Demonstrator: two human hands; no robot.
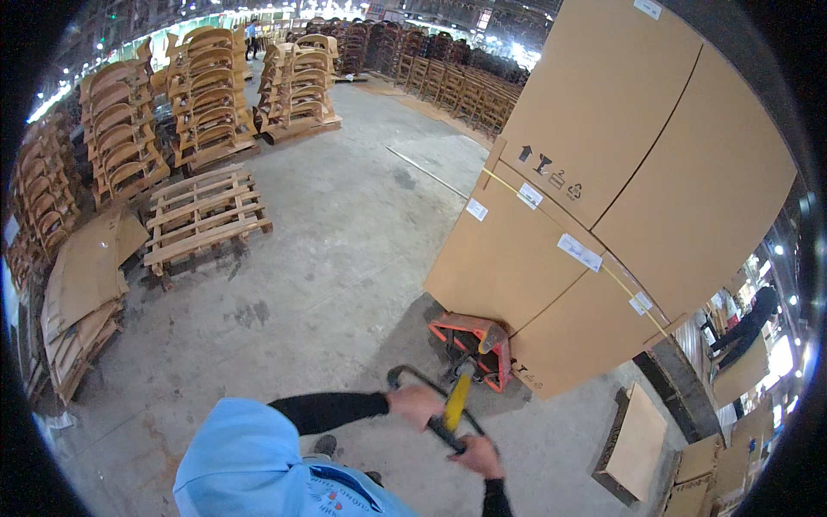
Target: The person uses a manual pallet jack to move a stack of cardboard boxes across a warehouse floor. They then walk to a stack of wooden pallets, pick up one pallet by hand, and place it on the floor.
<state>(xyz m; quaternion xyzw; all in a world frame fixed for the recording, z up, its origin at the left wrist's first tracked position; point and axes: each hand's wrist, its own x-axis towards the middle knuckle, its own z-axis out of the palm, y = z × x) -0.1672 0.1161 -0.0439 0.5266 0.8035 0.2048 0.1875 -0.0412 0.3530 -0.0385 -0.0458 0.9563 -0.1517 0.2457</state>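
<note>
Both of my hands are on the black loop handle (431, 377) of a pallet jack, which has a yellow shaft (458, 398) and a red base (472, 326). My left hand (413, 405) wraps round the near left part of the loop. On its right end, my right hand (479, 457) is closed too. Black sleeves cover both forearms. Against the jack's base stands a tall load of large brown cardboard boxes (534, 284), stacked in two layers, with white labels and a yellow strap. Its forks are hidden by the load.
At the left, a wooden pallet (207, 211) lies on the concrete floor near flattened cardboard (86, 276). Stacks of wooden chair frames (211, 95) stand behind. A long thin strip (426, 172) lies beyond the boxes. On the right are a low flat board (636, 439) and a dark-clothed person (751, 327).
</note>
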